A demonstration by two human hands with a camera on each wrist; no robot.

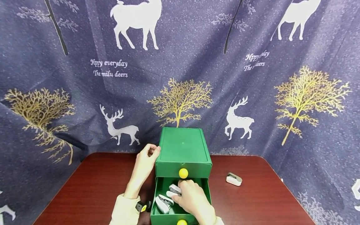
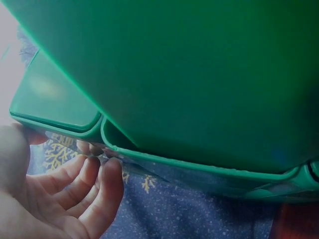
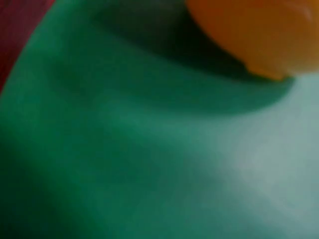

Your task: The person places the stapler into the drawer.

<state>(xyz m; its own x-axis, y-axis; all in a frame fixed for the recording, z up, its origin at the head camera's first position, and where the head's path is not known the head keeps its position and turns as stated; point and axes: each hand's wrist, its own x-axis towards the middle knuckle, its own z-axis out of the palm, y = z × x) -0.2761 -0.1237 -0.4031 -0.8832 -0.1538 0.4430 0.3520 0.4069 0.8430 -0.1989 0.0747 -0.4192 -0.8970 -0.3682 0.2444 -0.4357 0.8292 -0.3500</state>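
Observation:
A green two-drawer cabinet (image 1: 182, 145) stands on the table with its lower drawer (image 1: 209, 192) pulled out. My right hand (image 1: 194, 197) reaches into that drawer and grips a small white-and-grey stapler (image 1: 175, 188) between thumb and fingers; its right end is hidden by the hand. Another white stapler (image 1: 162, 204) lies at the drawer's front left. My left hand (image 1: 147, 157) rests against the cabinet's left side near the top, fingers loosely bent and holding nothing. The left wrist view shows the fingertips (image 2: 112, 167) beside the green edge. The right wrist view shows only blurred green plastic and a yellow knob (image 3: 264, 35).
A white stapler (image 1: 234, 179) lies on the red-brown table (image 1: 247, 200), right of the cabinet. Yellow ball knobs sit on the upper drawer (image 1: 168, 170) and lower drawer front. A dark blue deer-patterned cloth (image 1: 185, 62) hangs behind the table.

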